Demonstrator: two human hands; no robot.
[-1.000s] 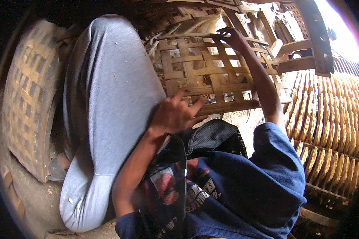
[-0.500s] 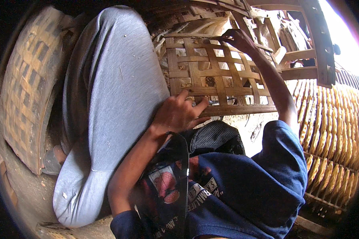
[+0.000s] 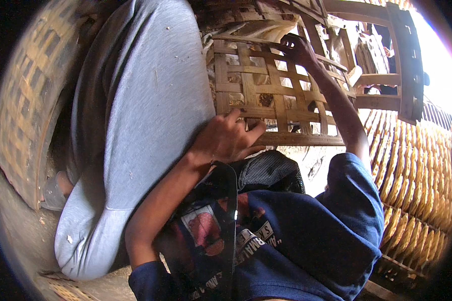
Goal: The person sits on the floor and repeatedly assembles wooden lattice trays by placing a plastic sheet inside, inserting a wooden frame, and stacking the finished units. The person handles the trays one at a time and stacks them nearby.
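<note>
A woven bamboo tray (image 3: 281, 93) with an open lattice of flat strips stands tilted in front of my torso. My left hand (image 3: 228, 138) is closed at its near left edge, fingers bent over the strips and thumb toward me. At the far rim, my right hand (image 3: 299, 50) pinches the strip with curled fingers, arm stretched out. The undersides of both grips are hidden. Beyond the lattice, pale crumpled sheeting (image 3: 281, 27) and brown bits show through the gaps.
My grey-trousered leg (image 3: 155, 100) fills the left middle. Another woven bamboo panel (image 3: 30, 100) leans at far left. To the right, a wooden frame (image 3: 407, 65) stands above racks of yellowish twisted pieces (image 3: 412, 165) in rows. A black mesh cap (image 3: 271, 173) lies against my shirt.
The view has shifted slightly, with the leg and the left panel lower-left in it. My right hand has moved a little along the far rim; both hands keep hold of the tray.
</note>
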